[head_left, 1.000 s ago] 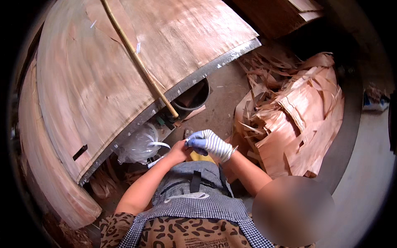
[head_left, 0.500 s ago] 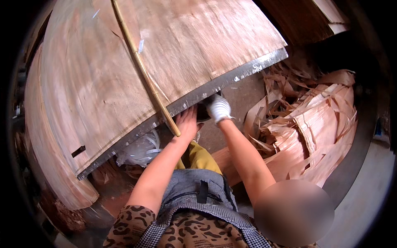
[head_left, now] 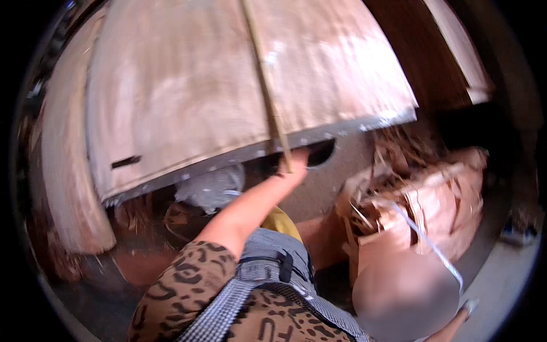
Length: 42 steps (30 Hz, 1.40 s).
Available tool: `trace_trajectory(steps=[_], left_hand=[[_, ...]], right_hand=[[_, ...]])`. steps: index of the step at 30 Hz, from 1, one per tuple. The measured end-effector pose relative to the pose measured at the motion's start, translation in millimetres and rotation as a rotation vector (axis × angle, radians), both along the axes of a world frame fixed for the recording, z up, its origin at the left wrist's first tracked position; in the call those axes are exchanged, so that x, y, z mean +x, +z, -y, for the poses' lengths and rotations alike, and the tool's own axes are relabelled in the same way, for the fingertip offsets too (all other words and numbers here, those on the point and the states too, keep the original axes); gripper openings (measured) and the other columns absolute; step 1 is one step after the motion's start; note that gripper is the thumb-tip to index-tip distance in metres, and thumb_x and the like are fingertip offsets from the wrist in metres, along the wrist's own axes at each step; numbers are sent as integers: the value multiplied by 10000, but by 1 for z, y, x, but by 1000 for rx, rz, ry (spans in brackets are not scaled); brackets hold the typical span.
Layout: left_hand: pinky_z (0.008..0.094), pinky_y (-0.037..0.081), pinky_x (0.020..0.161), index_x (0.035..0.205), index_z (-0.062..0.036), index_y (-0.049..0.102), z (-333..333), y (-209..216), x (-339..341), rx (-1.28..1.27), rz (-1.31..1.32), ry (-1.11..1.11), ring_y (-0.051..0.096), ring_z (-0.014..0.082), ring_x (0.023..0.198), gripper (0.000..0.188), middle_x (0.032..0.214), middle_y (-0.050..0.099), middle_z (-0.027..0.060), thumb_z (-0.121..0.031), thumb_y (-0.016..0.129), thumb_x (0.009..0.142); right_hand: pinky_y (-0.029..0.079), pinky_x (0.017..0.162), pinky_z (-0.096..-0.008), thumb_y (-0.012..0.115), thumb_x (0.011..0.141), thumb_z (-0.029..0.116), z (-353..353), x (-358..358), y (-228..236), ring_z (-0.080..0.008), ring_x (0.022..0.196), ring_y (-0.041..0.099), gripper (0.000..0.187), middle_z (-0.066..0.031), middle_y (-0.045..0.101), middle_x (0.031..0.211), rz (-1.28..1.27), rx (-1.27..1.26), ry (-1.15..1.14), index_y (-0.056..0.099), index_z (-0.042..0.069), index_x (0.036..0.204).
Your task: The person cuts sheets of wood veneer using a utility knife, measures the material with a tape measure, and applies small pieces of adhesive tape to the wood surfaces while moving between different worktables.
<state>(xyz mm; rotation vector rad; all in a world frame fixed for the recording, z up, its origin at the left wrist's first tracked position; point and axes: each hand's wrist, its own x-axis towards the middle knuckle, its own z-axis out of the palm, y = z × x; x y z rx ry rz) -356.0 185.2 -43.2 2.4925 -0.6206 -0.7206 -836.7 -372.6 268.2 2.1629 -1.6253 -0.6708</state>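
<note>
My bare left hand [head_left: 294, 162] is at the front edge of a large sheet of wood veneer [head_left: 188, 85], beside the lower end of a bamboo stick [head_left: 265, 74] lying across it. Blur and the edge hide its fingers. Far out at the lower right is my right hand [head_left: 470, 306] in a white glove, only a small part showing. A pale strip [head_left: 427, 239] runs over the veneer scraps toward that hand; whether the hand holds it cannot be made out. Below the sheet's edge, next to my left hand, a dark round-edged opening [head_left: 322, 154] shows.
A heap of torn veneer scraps [head_left: 450, 199] lies to the right. Clear plastic wrapping [head_left: 211, 188] hangs under the dark edge [head_left: 171, 175] of the sheet's support. More veneer [head_left: 68, 137] stands at the left.
My right hand has left the underside of the edge and swung far to the lower right. A pale strip has appeared over the scraps. The view has shifted, and my left hand stays at the edge.
</note>
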Motion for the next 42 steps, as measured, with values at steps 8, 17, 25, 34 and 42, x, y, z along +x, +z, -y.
trace_trajectory(steps=[8,17,25,34,42], left_hand=[[493,105,1087,1382,-39,221,-116,100,-143,-256,-337,-579,53,302,1360,692,1462,130,139,-222,540,796],[337,454,646,842,-39,627,-314,177,-171,-714,-130,485,592,272,749,155,729,590,120,-170,617,760],[378,443,781,661,-57,586,-360,172,-163,-517,445,374,578,241,723,105,710,592,77,-141,612,719],[434,314,1014,1124,-39,544,-434,150,-87,-194,567,757,453,294,1154,375,1193,512,141,-13,559,750],[406,248,1055,1234,26,439,-436,115,-57,33,536,515,360,317,1241,485,1309,400,191,-151,520,789]], right_hand=[[431,567,-312,692,687,85,-455,197,-158,-164,591,496,165,-81,574,638,515,966,507,545,13,706],[453,562,-212,681,743,71,-672,312,-135,-124,741,578,219,-26,613,874,1052,1967,4,593,41,941],[435,532,-214,634,802,272,-754,356,-115,-120,674,573,276,-19,618,834,1086,2037,-399,562,66,973],[470,609,-359,568,811,147,-819,502,-176,-277,691,611,155,-170,626,755,493,1533,1031,599,2,858],[472,734,-457,526,768,175,-848,516,-201,-384,822,599,208,-214,622,837,397,1410,1462,615,70,924]])
